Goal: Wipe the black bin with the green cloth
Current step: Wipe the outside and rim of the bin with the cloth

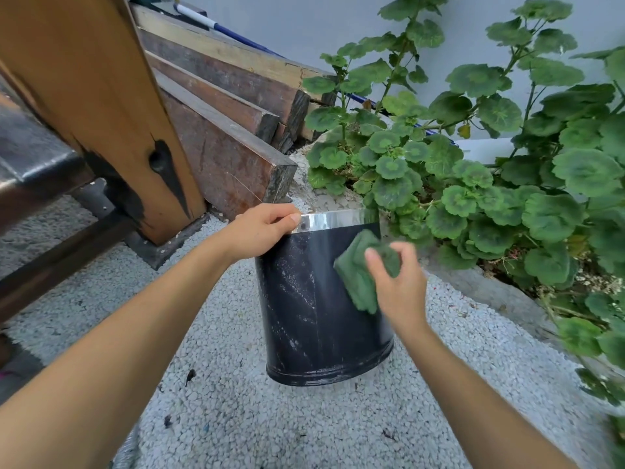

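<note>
The black bin (311, 316) stands tilted on pale gravel, with a shiny silver band round its rim and whitish streaks down its side. My left hand (262, 230) grips the rim at its upper left, thumb on the silver band. My right hand (397, 282) holds the bunched green cloth (360, 270) against the bin's upper right side, just below the band. The bin's far side and inside are hidden.
Stacked dark wooden beams (230, 130) and a thick wooden post (101, 106) stand left and behind the bin. A leafy green plant (473, 170) in a stone-edged bed crowds the right side. Pale gravel (257, 424) covers the ground in front.
</note>
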The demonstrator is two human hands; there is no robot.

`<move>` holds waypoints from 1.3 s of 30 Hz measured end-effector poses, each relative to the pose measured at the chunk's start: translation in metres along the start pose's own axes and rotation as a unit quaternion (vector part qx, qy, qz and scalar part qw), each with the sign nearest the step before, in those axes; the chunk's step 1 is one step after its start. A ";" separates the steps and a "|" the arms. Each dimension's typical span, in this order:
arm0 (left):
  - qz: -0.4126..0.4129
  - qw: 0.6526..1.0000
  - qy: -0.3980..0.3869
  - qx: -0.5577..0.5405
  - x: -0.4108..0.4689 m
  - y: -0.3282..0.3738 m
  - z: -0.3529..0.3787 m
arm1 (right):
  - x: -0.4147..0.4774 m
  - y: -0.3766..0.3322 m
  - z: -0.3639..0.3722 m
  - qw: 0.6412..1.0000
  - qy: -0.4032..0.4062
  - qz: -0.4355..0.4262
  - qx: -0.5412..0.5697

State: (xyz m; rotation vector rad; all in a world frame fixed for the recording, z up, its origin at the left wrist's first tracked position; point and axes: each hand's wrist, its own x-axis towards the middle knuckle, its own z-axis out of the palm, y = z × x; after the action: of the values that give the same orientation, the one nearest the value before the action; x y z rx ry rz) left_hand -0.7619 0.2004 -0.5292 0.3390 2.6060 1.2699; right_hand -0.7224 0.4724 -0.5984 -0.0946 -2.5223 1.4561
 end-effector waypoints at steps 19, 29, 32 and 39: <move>-0.003 1.000 0.005 0.005 -0.001 0.068 0.026 | -0.045 -0.048 -0.068 0.991 -0.069 -0.028 0.107; -0.057 0.998 -0.010 -0.018 0.018 0.088 0.035 | 0.044 -0.058 -0.066 0.987 -0.131 -0.083 -0.037; -0.059 0.998 0.013 -0.011 0.018 0.083 0.032 | 0.020 -0.035 -0.070 0.976 -0.185 -0.092 -0.074; -0.077 0.997 0.004 -0.026 0.022 0.078 0.027 | -0.066 0.025 -0.096 0.922 -0.367 -0.062 -0.107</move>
State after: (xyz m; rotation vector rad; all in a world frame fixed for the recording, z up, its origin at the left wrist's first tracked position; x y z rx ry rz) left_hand -0.7665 0.2737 -0.4862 0.1212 2.5452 1.2852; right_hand -0.6375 0.5551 -0.5844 0.6915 -3.1777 1.3218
